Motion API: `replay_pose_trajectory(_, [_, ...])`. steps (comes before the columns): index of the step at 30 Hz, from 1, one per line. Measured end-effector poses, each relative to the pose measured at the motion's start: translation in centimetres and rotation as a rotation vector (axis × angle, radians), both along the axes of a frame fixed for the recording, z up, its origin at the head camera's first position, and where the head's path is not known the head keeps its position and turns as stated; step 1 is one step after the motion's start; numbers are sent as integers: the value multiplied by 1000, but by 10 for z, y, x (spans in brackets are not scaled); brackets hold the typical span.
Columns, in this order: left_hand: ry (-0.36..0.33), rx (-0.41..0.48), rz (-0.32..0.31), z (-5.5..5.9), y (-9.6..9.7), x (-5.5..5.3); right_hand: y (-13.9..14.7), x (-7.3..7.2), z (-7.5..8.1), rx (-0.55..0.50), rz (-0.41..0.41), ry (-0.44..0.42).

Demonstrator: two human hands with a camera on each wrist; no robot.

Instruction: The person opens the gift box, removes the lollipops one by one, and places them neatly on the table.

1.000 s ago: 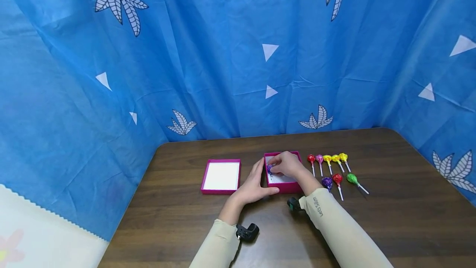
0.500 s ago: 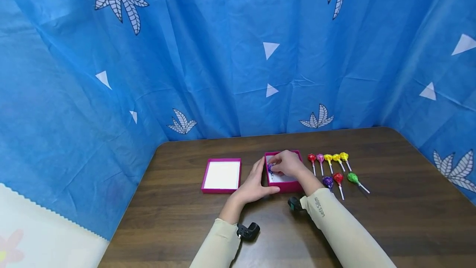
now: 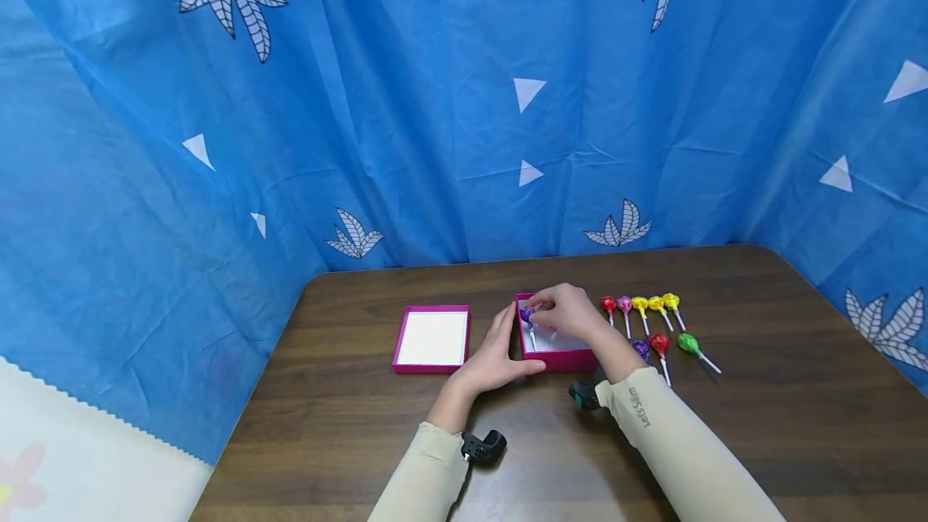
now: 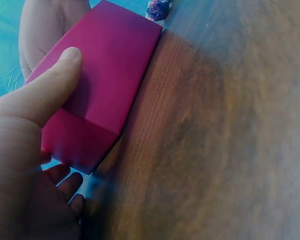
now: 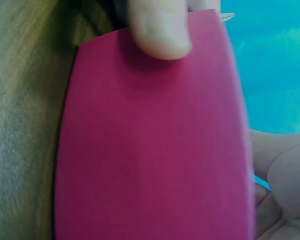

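Observation:
A pink open-topped box (image 3: 558,361) with a white inside stands on the table. My left hand (image 3: 489,361) grips its near left corner, fingers along the left side and thumb on the front wall. Inside the box, at the left, lies a purple lollipop (image 3: 528,315), its white stick towards me. My right hand (image 3: 569,312) reaches over the box and pinches the lollipop's head with its fingertips. In the right wrist view the pink box wall (image 5: 155,140) fills the middle, with the left thumb (image 5: 162,35) pressed on it and the right palm (image 5: 290,185) beside it.
The box's pink lid (image 3: 433,337) lies left, white inside up. Several lollipops lie in rows right of the box, among them a red one (image 3: 659,345), a yellow one (image 3: 671,301) and a green one (image 3: 689,343). A blue curtain (image 3: 435,103) hangs behind the table.
The purple lollipop has shifted towards the far edge inside the box, and more of its stick shows. My right hand has moved slightly up and right; the left hand keeps its grip.

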State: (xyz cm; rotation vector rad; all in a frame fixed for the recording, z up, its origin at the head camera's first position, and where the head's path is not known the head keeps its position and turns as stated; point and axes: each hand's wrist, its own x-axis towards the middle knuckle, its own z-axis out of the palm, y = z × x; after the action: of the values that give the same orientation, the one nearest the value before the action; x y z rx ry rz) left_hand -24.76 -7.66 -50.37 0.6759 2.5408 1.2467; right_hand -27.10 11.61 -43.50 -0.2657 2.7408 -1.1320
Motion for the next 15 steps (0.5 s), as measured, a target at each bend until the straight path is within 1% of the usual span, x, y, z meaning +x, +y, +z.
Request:
replay_pose_trajectory(3, [-3, 4, 5, -1, 1, -1, 5, 3, 5, -27, -11, 5])
replay_pose_trajectory(8, [3, 4, 8, -3, 3, -3, 16, 9, 11, -44, -17, 58])
replay_pose_trajectory(15, [26, 3, 11, -1, 3, -2, 37, 24, 16, -39, -36, 116])
